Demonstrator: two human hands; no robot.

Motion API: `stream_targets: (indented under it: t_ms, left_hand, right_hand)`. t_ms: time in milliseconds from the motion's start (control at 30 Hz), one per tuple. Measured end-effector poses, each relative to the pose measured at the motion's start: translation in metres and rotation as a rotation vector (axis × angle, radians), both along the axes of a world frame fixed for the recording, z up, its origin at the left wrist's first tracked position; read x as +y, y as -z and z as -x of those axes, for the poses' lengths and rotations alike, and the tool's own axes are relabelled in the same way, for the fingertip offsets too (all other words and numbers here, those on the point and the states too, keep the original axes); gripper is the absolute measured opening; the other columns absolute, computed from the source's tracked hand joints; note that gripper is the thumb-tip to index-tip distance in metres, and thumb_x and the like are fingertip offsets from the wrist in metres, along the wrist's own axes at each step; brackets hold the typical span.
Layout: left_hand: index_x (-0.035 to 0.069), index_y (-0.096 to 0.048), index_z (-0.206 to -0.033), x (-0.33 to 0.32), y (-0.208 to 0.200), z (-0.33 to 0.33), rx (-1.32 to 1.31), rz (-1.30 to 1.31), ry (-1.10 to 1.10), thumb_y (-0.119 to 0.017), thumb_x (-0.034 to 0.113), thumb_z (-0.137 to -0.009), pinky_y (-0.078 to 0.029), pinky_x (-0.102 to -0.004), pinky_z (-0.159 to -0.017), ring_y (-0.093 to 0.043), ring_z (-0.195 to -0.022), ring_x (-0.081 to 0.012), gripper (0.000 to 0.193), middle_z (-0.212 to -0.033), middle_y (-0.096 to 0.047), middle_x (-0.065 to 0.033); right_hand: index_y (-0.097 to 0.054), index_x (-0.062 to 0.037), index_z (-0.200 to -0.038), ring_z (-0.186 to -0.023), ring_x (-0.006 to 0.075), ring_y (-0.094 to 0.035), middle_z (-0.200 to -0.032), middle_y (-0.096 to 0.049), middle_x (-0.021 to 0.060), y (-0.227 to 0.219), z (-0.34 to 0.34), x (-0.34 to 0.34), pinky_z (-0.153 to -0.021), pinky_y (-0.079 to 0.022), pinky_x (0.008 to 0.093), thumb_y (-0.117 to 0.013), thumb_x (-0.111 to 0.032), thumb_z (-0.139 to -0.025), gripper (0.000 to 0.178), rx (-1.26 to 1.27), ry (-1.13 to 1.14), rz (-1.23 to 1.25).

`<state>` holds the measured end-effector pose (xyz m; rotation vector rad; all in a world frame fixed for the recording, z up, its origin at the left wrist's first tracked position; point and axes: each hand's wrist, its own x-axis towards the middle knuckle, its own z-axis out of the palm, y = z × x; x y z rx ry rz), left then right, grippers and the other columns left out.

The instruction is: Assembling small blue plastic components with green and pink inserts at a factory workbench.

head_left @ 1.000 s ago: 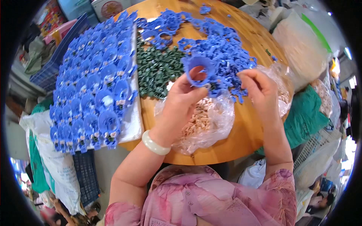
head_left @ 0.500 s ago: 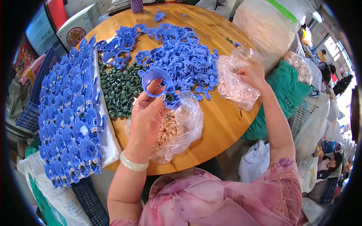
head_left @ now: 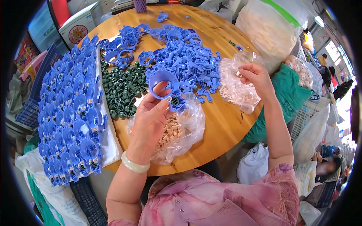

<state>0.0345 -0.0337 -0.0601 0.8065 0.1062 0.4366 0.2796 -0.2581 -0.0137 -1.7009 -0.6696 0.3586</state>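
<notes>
Wooden counter (head_left: 222,118): our left hand (head_left: 150,112) grips blue cup (head_left: 172,80), best kept steady; our right hand (head_left: 257,77) seemingly pinches pale bit (head_left: 238,74).

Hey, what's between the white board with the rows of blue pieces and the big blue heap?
In the head view, a pile of dark green parts lies between the white board and the blue heap.

No text can be read; print on the white sack (head_left: 52,188) is indistinct.
</notes>
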Motion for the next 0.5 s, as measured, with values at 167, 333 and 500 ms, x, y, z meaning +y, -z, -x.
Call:
stream_targets:
  t_ms: [167, 333, 500]
  left_hand:
    - [0.001, -0.043, -0.128, -0.005, -0.009, -0.001, -0.01, 0.017, 0.011, -0.059, 0.007, -0.084, -0.05, -0.0324, -0.083, -0.058, -0.104, -0.0215, 0.048, -0.116, -0.055, -0.0079]
    - [0.007, -0.046, -0.125, -0.006, -0.007, -0.002, -0.021, 0.018, 0.045, -0.065, 0.004, -0.079, -0.048, -0.0338, -0.087, -0.058, -0.103, -0.0229, 0.05, -0.117, -0.056, -0.0074]
    - [0.008, -0.045, -0.125, -0.008, -0.003, -0.002, -0.079, 0.024, 0.041, -0.064, -0.006, -0.077, -0.05, -0.027, -0.081, -0.056, -0.097, -0.0145, 0.054, -0.115, -0.05, -0.0062]
  right_hand:
    - [-0.062, 0.0006, -0.086, -0.071, 0.0115, -0.058, -0.089, -0.061, 0.0066, -0.007, 0.05, 0.034, -0.065, -0.048, 0.024, -0.06, -0.003, -0.081, 0.007, -0.109, -0.154, -0.111]
    - [-0.065, 0.0004, -0.086, -0.079, 0.0101, -0.058, -0.088, -0.062, 0.0032, -0.011, 0.094, 0.065, -0.067, -0.047, 0.0216, -0.064, 0.003, -0.077, 0.009, -0.326, -0.212, -0.207]
    - [-0.066, -0.0015, -0.086, -0.077, 0.0148, -0.059, -0.086, -0.061, 0.0064, -0.014, 0.114, 0.087, -0.064, -0.047, 0.0247, -0.067, 0.0, -0.076, 0.01, -0.618, -0.249, -0.174]
